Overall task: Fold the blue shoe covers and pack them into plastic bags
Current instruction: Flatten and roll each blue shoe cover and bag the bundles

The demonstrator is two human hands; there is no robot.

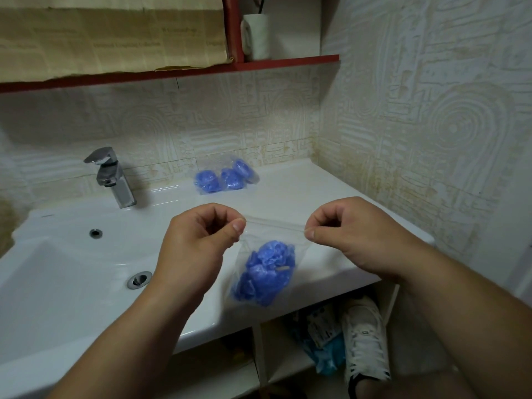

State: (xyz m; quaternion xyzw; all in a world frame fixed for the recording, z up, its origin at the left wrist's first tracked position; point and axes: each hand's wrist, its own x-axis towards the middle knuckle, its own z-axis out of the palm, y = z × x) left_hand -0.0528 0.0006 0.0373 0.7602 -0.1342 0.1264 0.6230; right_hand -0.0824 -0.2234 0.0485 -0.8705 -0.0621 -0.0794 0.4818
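Hanging betw. L hand (198, 234), R hand (354, 231) fingers (238, 226): bag (273, 230), prob. sealed.

1. Clear plastic bag (273, 236), lower centre of the frame: hangs upright, its top edge stretched taut.
2. Blue shoe covers (269, 273): crumpled bundle in its bottom.
3. Packed bundles (226, 176), centre of the frame: three, blue, in clear plastic, side by side.

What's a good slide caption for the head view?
Left hand and right hand pinch a plastic bag of blue shoe covers by its top corners above the sink counter.
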